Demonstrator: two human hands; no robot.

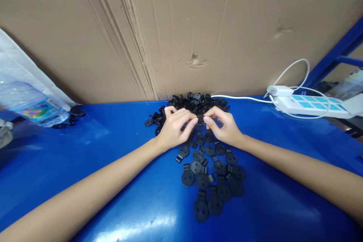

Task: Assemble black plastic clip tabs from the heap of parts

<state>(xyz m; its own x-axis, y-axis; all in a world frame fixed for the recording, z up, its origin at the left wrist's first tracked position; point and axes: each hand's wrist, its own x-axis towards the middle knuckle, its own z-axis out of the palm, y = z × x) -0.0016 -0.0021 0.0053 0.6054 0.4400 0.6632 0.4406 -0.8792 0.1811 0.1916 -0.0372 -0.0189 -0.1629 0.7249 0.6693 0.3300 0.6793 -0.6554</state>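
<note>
Pinching a light, stiff-looking black plastic tabbed disc (200,120) by its narrow tab, the left hand (173,130) and right hand (223,126) meet before a loose black heap (195,104).

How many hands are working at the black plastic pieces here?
2. The left hand and the right hand are both above the blue table, their fingertips meeting at one black piece. No other hands show.

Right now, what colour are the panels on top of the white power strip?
Light blue, set in the white power strip; they show best in the head view, at the right.
</note>
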